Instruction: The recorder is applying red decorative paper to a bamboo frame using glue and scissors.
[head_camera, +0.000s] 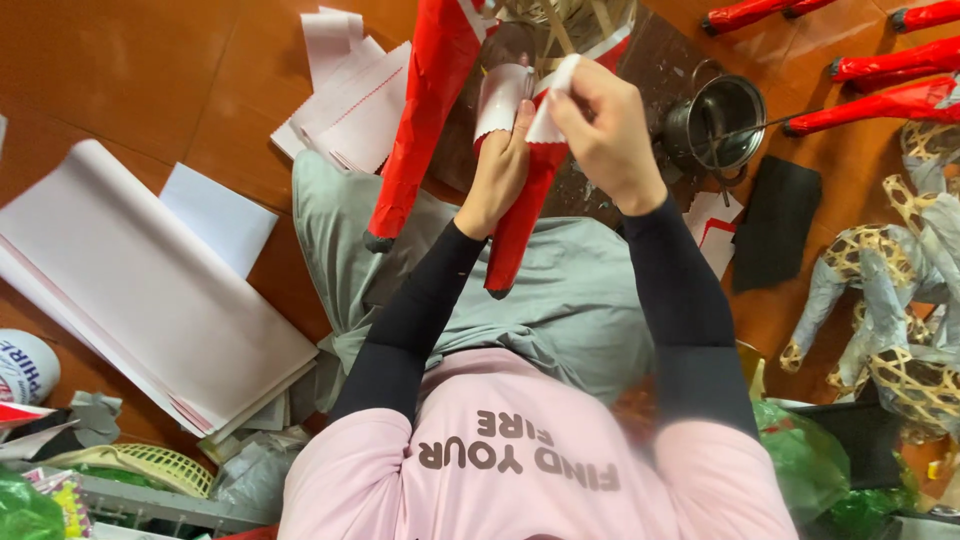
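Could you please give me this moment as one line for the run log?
left hand: steadies red paper-covered leg | right hand: pinches white paper strip | nearby: metal tin, paper stack

My left hand (497, 165) and right hand (607, 135) meet over my lap, a paper strip (503, 97) between them. A paper stack (140, 290) lies on the floor (120, 70) to my left, a tin can (722, 122) to my right, woven frames (890, 300) beyond.

Both arms reach forward, hands close together: left hand (497, 165) fingers curled, right hand (603, 125) pinching above it
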